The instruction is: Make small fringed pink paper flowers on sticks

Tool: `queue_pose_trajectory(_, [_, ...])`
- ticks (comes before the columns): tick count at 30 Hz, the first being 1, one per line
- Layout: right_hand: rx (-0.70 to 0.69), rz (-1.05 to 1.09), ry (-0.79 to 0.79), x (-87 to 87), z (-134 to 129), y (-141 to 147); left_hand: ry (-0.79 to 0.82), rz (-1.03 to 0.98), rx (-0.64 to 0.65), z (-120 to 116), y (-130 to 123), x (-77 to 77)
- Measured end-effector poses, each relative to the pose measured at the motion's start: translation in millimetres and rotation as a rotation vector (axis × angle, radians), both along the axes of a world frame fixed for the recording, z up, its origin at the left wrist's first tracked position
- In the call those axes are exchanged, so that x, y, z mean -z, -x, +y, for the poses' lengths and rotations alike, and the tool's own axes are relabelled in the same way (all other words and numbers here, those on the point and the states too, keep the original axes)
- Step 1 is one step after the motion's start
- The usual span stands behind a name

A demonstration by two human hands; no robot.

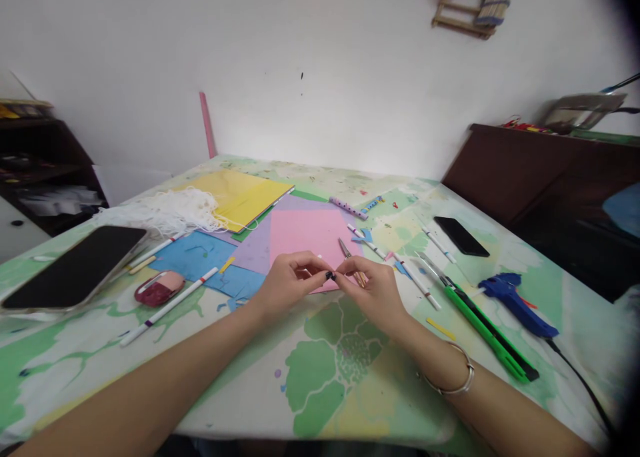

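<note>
My left hand [293,280] and my right hand [373,287] meet fingertip to fingertip above the table's middle. Thumb and forefinger are pinched together on each hand. Small dark spots show at the fingertips; whether these are nails or a tiny held piece I cannot tell. Behind and under the fingers lies a pink sheet [305,230] on a purple sheet [250,247]. Partly hidden by my right hand, a small pair of scissors [344,247] rests on the pink sheet. Blue sheets [200,260] with cut scraps spread left of my left hand.
Left stand a large phone [75,267], white yarn [175,210], a yellow sheet [240,194], a pink-and-maroon object [159,288] and a marker [170,307]. Right are more markers [417,282], a green cutter [487,330], a blue glue gun [517,304] with cord, and a black phone [461,236].
</note>
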State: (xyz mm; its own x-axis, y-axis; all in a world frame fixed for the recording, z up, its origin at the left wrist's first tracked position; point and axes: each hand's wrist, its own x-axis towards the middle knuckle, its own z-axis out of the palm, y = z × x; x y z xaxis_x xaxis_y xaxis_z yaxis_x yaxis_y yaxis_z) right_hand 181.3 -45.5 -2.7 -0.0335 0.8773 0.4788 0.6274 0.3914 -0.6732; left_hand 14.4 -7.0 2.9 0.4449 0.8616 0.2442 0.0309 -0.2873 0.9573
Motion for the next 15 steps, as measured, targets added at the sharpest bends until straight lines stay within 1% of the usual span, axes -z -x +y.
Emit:
queue_pose_trajectory(4, [-0.014, -0.008, -0.035, 0.7, -0.8, 0.1, -0.08, 0.028, -0.02, -0.2, 0.0, 2.4])
queue_pose_trajectory(9, [-0.029, -0.003, -0.03, -0.7, -1.6, 0.7, -0.137, 0.046, -0.031, 0.8, 2.0, 5.2])
queue_pose_trajectory(15, [-0.071, 0.123, 0.073, 2.3, 2.0, 0.2, 0.063, -0.003, 0.017, 0.9, 0.6, 3.0])
